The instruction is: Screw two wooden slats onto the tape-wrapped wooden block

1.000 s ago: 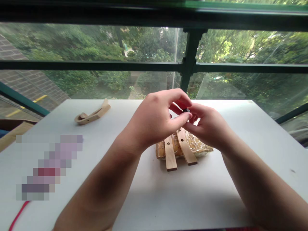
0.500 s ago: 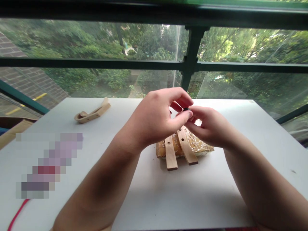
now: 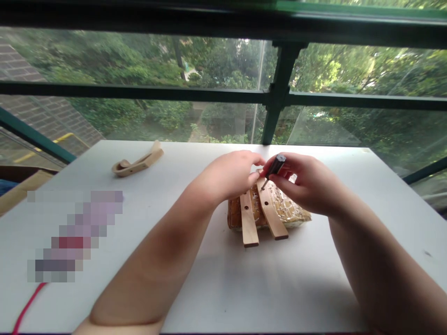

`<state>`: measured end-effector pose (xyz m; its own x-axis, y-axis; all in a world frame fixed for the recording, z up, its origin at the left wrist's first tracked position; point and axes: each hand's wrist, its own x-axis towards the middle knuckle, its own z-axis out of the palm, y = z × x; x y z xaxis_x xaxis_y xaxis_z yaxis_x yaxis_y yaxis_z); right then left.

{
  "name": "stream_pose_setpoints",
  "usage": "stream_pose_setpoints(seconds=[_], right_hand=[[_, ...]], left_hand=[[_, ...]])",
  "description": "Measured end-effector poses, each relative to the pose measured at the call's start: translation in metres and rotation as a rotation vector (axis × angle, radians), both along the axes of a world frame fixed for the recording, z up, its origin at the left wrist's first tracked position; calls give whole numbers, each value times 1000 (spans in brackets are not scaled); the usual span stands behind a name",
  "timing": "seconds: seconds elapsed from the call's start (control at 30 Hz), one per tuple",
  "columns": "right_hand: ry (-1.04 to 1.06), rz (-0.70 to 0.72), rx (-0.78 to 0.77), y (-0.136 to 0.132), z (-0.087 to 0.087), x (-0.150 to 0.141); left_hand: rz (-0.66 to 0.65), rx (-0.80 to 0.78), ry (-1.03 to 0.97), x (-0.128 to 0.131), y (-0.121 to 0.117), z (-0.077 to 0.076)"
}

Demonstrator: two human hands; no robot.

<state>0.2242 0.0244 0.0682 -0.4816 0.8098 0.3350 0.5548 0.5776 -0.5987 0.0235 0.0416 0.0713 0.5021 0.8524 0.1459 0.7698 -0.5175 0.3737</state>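
Note:
My right hand (image 3: pixel 303 181) grips a small screwdriver (image 3: pixel 277 164) by its black handle. The thin shaft slants down, and its tip is at a hole near the far end of the right wooden strip (image 3: pixel 274 221). Beside it lies the left wooden strip (image 3: pixel 249 228), with a dark fastener or hole in it. Both strips rest on a tape-wrapped brown block (image 3: pixel 293 211). Over the far end of the strips hovers my left hand (image 3: pixel 232 174), thumb and forefinger curved and apart. Whether it touches the wood I cannot tell; its other fingers are hidden.
On the white table (image 3: pixel 195 288), a curved wooden piece (image 3: pixel 139 163) lies at the back left. A blurred-out purplish item (image 3: pixel 84 232) with a red cord (image 3: pixel 28 307) is at the left. Cardboard (image 3: pixel 28 186) stands past the left edge; green-framed glass (image 3: pixel 209 95) rises behind.
The screwdriver, earlier mostly hidden between both hands, now shows upright at a slant over the right strip. My left hand has lowered and drawn away from the handle.

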Motion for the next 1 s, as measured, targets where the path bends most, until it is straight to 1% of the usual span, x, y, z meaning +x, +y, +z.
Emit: stream_pose_setpoints(seconds=[0.17, 0.33, 0.57, 0.83, 1.0], right_hand=[[-2, -8, 13, 0, -3, -2], [0, -26, 36, -1, -6, -4], [-5, -31, 62, -1, -5, -4], [13, -24, 62, -1, -5, -4], [16, -32, 65, -1, -6, -5]], left_hand=[[-11, 7, -40, 5, 14, -14], [16, 1, -58, 5, 19, -24], [95, -3, -8, 7, 19, -26], [113, -10, 8, 8, 18, -26], [104, -48, 8, 7, 15, -22]])
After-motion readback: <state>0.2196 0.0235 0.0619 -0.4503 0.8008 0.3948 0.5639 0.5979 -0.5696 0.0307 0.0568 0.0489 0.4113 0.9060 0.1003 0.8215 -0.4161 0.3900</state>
